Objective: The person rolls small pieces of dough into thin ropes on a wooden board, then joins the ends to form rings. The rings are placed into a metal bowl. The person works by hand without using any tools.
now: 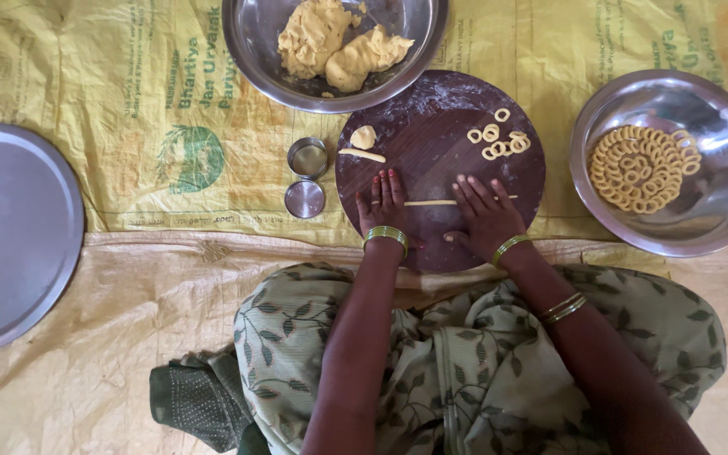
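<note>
A round dark wooden board (431, 109) lies in front of me. My left hand (382, 206) and my right hand (486, 215) rest flat on it, fingers spread, pressing a thin rope of yellow dough (431, 202) that runs between and under them. Farther back on the board lie a small lump of dough (364, 136), a short dough strip (362, 155) and several small dough rings (499, 139). Neither hand grips anything.
A steel bowl (254, 42) with large dough lumps (339, 42) sits at the back. A steel bowl (718, 194) at the right holds several rings. A grey plate (18, 244) is at the left. A small steel tin (307, 157) and its lid (305, 199) stand beside the board. Yellow sacking covers the floor.
</note>
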